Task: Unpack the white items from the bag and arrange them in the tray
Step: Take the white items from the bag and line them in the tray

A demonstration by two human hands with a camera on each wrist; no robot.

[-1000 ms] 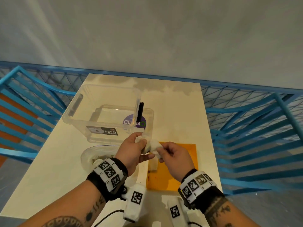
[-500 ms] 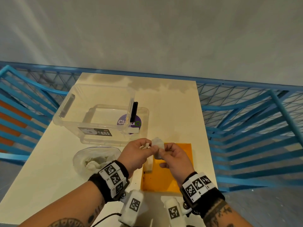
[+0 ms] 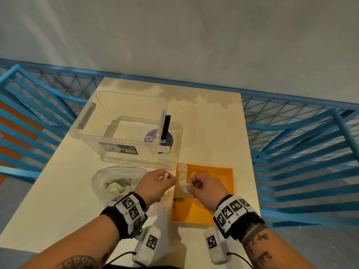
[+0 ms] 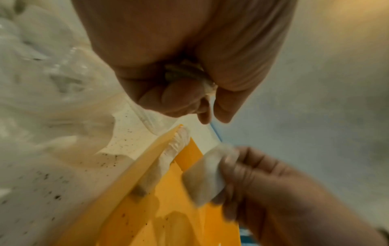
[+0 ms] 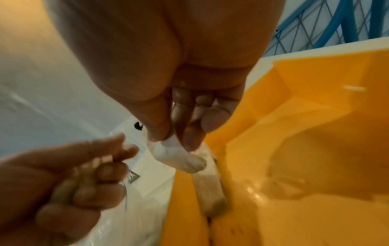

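The right hand [image 3: 206, 188] is pinching a small white piece [image 5: 179, 156] between thumb and forefinger, its other fingers curling loosely behind, and is holding it just above the left side of the orange tray [image 3: 221, 171]. Directly under that pinched piece, a row of white items [image 3: 181, 179] is lying along the tray's left wall, running away from the hand toward the tray's far corner. Just to the left, the left hand [image 3: 155, 184] is curling shut around a crumpled scrap of white material [image 3: 164, 176], thumb and forefinger tips meeting; it is hovering over the desk [image 3: 213, 133] beside the tray's left rim, near the right hand but not touching it. Farther left of that hand, a clear plastic bag [image 3: 116, 181] is sitting on the desk with more white items showing through it. Beyond both hands, a clear storage box [image 3: 124, 125] is standing on the desk with a lid beneath it bearing a purple round label [image 3: 151, 137]. A blue railing [image 3: 301, 133] is running around the desk on the far side and to both sides.
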